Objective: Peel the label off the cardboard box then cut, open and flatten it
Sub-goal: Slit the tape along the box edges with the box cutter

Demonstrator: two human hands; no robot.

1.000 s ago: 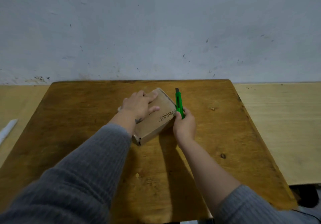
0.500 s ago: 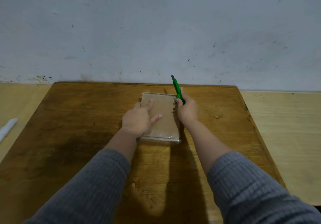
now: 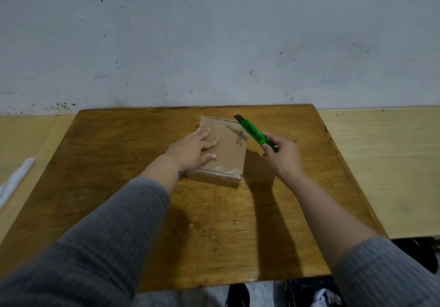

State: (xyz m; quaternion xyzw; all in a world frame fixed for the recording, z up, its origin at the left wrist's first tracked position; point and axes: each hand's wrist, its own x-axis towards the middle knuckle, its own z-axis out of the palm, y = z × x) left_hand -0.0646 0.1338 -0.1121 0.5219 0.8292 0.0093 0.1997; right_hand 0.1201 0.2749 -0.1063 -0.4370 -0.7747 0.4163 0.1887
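A flat brown cardboard box [image 3: 228,154] with clear tape and black handwriting lies on the wooden table [image 3: 119,163], toward the far middle. My left hand [image 3: 194,149] rests palm down on the box's left half, fingers spread. My right hand [image 3: 284,156] is just right of the box and grips a green utility knife [image 3: 256,134]. The knife points up and to the left, and its dark blade tip hangs over the box's far right corner.
A grey wall stands right behind the table. Paler wooden surfaces [image 3: 381,163] flank the table on both sides. A white strip [image 3: 16,180] lies on the left one. Dark bags [image 3: 309,292] sit on the floor near the front edge.
The box has been turned from a slanted position to lie nearly square. My right hand has moved right, off the box's edge, tilting the knife toward the far right corner.
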